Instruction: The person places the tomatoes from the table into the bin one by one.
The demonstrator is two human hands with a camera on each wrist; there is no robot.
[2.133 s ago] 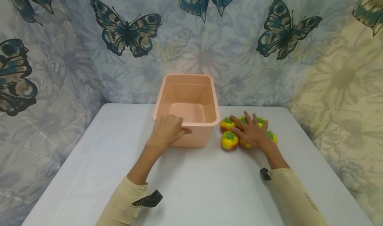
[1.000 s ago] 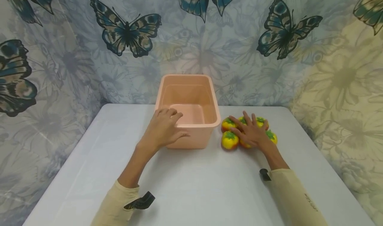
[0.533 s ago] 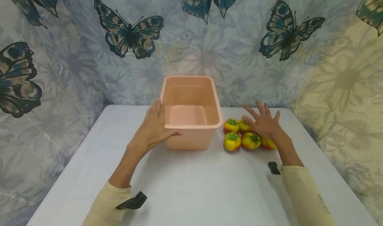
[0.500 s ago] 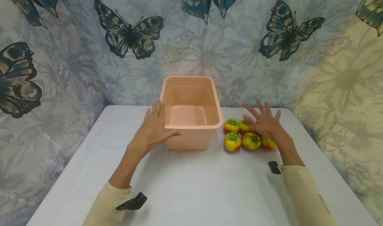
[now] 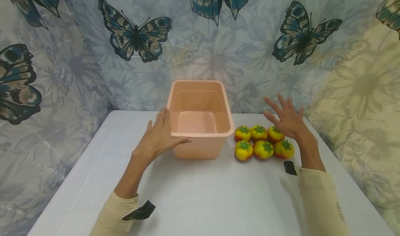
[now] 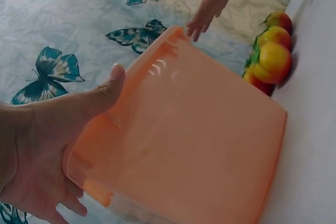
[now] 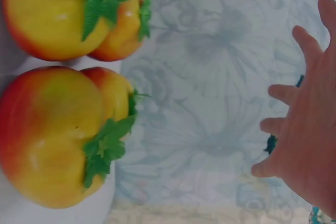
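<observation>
A peach-coloured plastic bin [image 5: 200, 147] stands on the white table. My left hand [image 5: 156, 135] lies along the bin's left side, fingers extended and thumb reaching across the near rim; in the left wrist view the thumb [image 6: 107, 90] is at the rim. Several yellow-and-red artificial persimmons [image 5: 263, 149] with green leafy tops sit in two rows just right of the bin. Above the far right of them, my right hand [image 5: 289, 121] is raised with spread fingers and holds nothing. The right wrist view shows persimmons [image 7: 50, 135] up close, apart from the right hand [image 7: 310, 124].
The white table [image 5: 218, 201] extends toward me. Behind it and at both sides hang cloth walls [image 5: 215, 62] printed with flowers and butterflies. A black wrist camera [image 5: 140, 211] protrudes from the left sleeve, another wrist camera [image 5: 290, 168] from the right.
The left hand has slid from the bin's near rim to its left side, its fingers straightening. The right hand has lifted off the persimmons and moved up and right, uncovering them.
</observation>
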